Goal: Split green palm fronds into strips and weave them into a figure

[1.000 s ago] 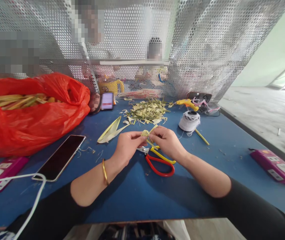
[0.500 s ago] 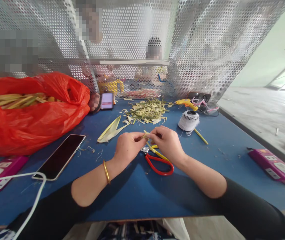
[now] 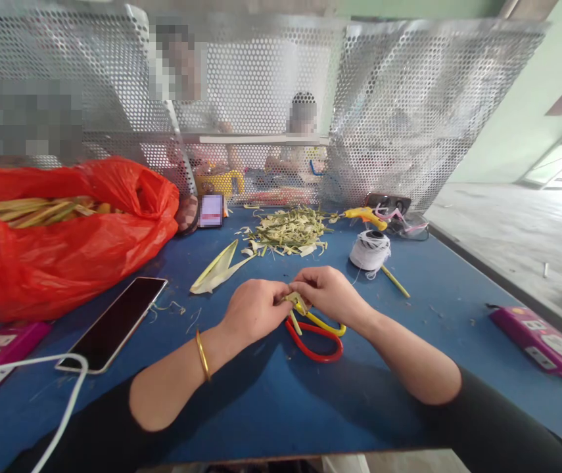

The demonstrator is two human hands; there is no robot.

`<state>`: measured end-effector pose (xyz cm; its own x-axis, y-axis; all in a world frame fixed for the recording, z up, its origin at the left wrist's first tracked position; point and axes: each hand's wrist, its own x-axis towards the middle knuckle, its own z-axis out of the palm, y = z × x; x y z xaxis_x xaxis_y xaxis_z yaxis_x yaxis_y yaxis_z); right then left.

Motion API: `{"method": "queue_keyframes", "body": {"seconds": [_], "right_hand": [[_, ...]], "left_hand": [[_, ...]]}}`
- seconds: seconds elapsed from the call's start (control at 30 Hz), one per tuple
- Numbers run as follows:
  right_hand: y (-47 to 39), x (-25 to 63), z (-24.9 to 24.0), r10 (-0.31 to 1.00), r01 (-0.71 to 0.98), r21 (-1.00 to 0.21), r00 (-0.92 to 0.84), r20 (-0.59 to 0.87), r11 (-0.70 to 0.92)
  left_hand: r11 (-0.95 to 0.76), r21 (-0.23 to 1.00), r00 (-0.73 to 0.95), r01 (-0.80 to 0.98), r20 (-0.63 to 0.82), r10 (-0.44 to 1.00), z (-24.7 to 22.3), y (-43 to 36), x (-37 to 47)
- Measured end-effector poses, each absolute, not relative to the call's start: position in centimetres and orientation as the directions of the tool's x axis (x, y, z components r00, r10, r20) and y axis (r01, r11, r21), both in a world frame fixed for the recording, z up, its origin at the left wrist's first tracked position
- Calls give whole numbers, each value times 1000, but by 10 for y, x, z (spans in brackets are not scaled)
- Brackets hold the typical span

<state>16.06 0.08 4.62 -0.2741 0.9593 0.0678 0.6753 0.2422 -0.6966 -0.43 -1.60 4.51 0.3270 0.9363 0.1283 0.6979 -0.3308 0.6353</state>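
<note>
My left hand (image 3: 259,310) and right hand (image 3: 328,293) pinch leaf strip (image 3: 295,302) at frame centre. Tip no longer pokes above fingers; bent part now shows below, over scissors (image 3: 328,359); folding seems further along.

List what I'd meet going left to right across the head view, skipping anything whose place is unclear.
Red plastic bag → gold bracelet → left hand → right hand → loose green stalk → purple power strip at far right.
</note>
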Motion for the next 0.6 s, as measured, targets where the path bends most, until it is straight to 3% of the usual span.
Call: {"method": "queue_keyframes", "body": {"seconds": [0.27, 0.37, 0.5, 0.6], "right_hand": [[-1, 163, 49, 943, 787, -532, -324, 75, 313], [0, 163, 48, 940, 779, -532, -318, 123, 333], [6, 160, 44, 968, 686, -685, -209, 135, 244], [9, 157, 44, 992, 460, -884, -118, 33, 84]], "left_hand": [[-347, 606, 370, 716, 92, 924, 43, -17, -2], [-345, 624, 389, 701, 71, 918, 42, -15, -4], [-294, 800, 468, 523, 19, 884, 39, -10, -6], [-135, 926, 565, 354, -97, 820, 36, -7, -6]]}}
